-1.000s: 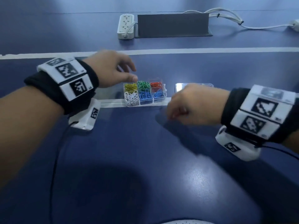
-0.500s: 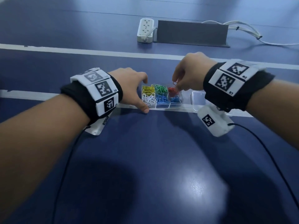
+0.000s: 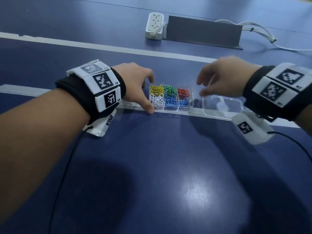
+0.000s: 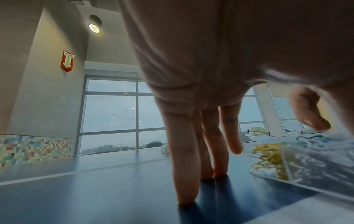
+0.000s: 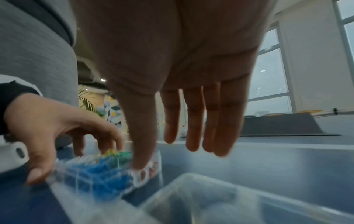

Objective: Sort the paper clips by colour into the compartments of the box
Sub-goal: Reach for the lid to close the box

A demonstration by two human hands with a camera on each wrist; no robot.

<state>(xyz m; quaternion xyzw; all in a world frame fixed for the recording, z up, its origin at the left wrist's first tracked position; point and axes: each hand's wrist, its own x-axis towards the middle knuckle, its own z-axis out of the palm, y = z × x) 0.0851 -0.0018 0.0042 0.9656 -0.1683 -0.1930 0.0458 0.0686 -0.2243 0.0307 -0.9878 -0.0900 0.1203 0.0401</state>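
A small clear compartment box [image 3: 191, 98] sits on the blue table. It holds yellow [image 3: 157, 89], green [image 3: 170, 90] and red clips [image 3: 183, 92] in the back row. The front row holds white clips [image 3: 156, 101] and blue clips [image 3: 170, 101], with more blue clips at the right. My left hand [image 3: 145, 93] brackets the box's left end, thumb at the front corner, index at the back; its other fingers [image 4: 187, 189] stand on the table. My right hand [image 3: 207, 85] hovers empty with straight spread fingers [image 5: 193, 128], right of the box.
The box's clear lid [image 3: 222, 105] lies just right of the box, under my right wrist. A white power strip [image 3: 154, 26], a grey block [image 3: 202, 32] and white cables [image 3: 260, 31] lie at the back. White tape lines [image 3: 101, 46] cross the table.
Half a second ago my right hand pinched a clip over the red compartment; now it has drawn back to the right and opened, empty. My left hand has stayed at the box.
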